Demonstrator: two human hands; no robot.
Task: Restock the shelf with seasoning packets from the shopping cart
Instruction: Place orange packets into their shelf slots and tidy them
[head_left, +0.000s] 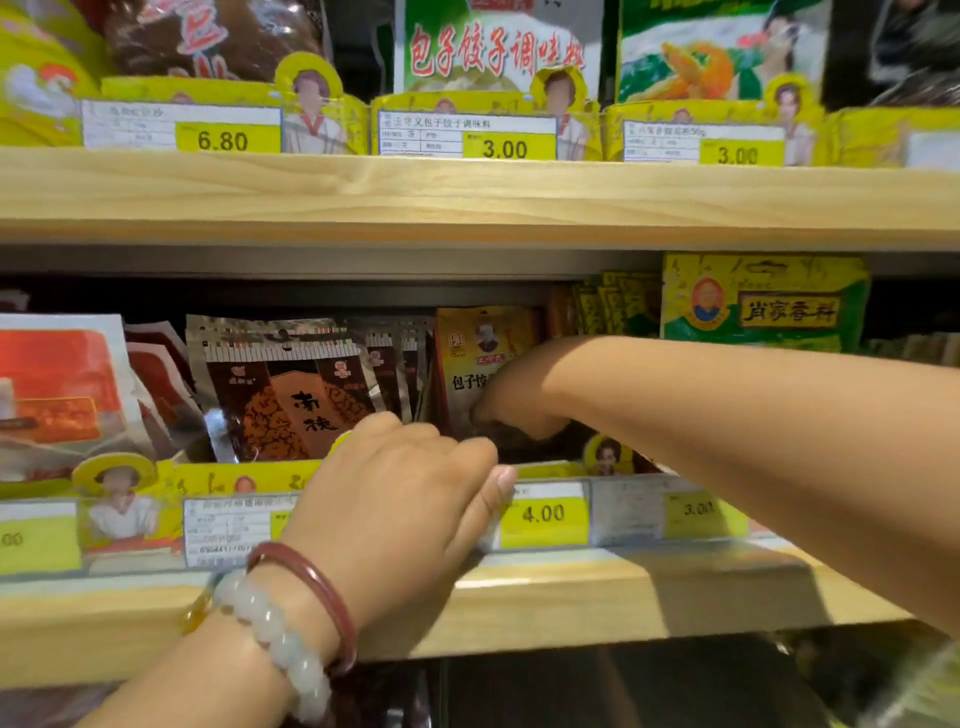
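Note:
My right hand (519, 400) reaches from the right into the lower shelf, its fingers curled down round an orange-brown seasoning packet (483, 343) that stands upright at the front of a row. The fingertips are hidden behind the hand. My left hand (400, 499), with a red bangle and a white bead bracelet on its wrist, grips the yellow front lip of the display tray (550, 470) just below and left of that packet, thumb on the price rail. The shopping cart is out of view.
Dark brown packets (291, 395) stand left of the orange one, red-and-white packets (62, 384) farther left, and a green-yellow packet (763, 306) on the right. A 4.00 price tag (543, 514) sits on the rail. The upper wooden shelf (467, 197) hangs close overhead.

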